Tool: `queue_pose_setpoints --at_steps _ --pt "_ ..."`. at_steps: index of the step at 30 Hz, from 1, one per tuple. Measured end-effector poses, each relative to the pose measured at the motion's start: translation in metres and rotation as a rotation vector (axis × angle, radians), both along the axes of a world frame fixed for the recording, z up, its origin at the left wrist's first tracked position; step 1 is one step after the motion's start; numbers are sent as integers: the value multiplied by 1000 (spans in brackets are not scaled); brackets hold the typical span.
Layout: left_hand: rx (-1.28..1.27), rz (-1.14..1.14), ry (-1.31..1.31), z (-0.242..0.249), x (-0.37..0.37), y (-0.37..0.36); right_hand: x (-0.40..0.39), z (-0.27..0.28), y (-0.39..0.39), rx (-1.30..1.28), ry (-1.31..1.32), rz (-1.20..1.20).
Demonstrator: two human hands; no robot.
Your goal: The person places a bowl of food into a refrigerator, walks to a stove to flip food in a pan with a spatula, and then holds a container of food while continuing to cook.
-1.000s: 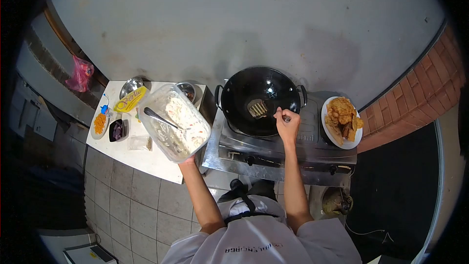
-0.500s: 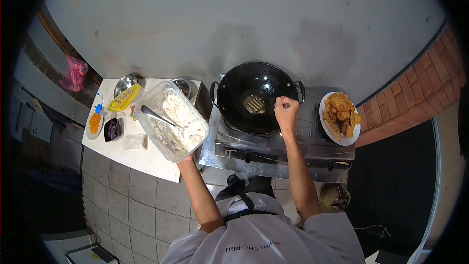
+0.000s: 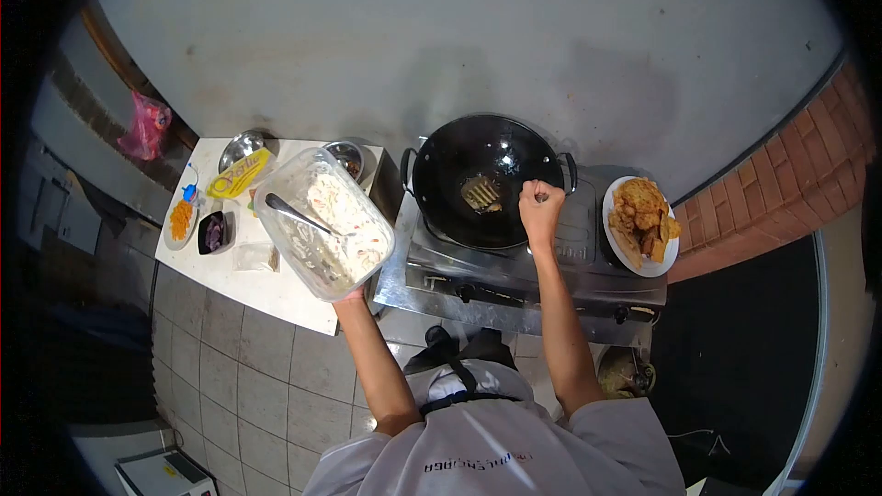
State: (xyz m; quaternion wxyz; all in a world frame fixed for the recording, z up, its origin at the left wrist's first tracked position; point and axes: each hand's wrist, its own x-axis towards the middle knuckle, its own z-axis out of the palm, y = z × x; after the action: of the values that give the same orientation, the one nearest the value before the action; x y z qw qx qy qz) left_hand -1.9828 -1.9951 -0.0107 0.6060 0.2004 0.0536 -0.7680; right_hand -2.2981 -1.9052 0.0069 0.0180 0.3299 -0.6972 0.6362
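My left hand point(image 3: 351, 297) holds up a clear plastic container point(image 3: 323, 225) from below, at its near edge. White batter with coloured bits lies in the container, and a metal spoon point(image 3: 299, 216) rests in it. My right hand point(image 3: 541, 201) is closed round the handle of a slotted spatula, over the right side of a black wok point(image 3: 450, 147). The spatula's slotted head point(image 3: 480, 193) is down in the wok's bottom, where a little oil shines.
Right of the wok stands a white plate point(image 3: 656, 268) of fried food. On the white table point(image 3: 303, 308) at left are metal bowls, a yellow packet point(image 3: 239, 174), a black bowl point(image 3: 214, 233) and a plate with orange pieces point(image 3: 180, 221). The steel stove point(image 3: 542, 289) holds the wok.
The spatula head has shifted slightly right in the wok. My right hand has moved very little, and my left hand still holds the container. The view has shifted slightly.
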Motion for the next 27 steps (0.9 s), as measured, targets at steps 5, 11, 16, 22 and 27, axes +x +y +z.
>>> queue_pose_setpoints --at_steps 5,11,16,22,27 --pt "17 20 33 8 -2 15 -4 3 -3 48 -16 -5" --pt "29 114 -102 36 -8 29 -7 19 -16 98 21 70" --pt "-23 127 -82 35 2 37 -6 31 -25 200 45 56" --pt "-63 143 -100 35 11 50 -12 51 -44 253 -20 196" --pt "-96 140 -87 41 10 68 -21 59 -44 144 -322 375"
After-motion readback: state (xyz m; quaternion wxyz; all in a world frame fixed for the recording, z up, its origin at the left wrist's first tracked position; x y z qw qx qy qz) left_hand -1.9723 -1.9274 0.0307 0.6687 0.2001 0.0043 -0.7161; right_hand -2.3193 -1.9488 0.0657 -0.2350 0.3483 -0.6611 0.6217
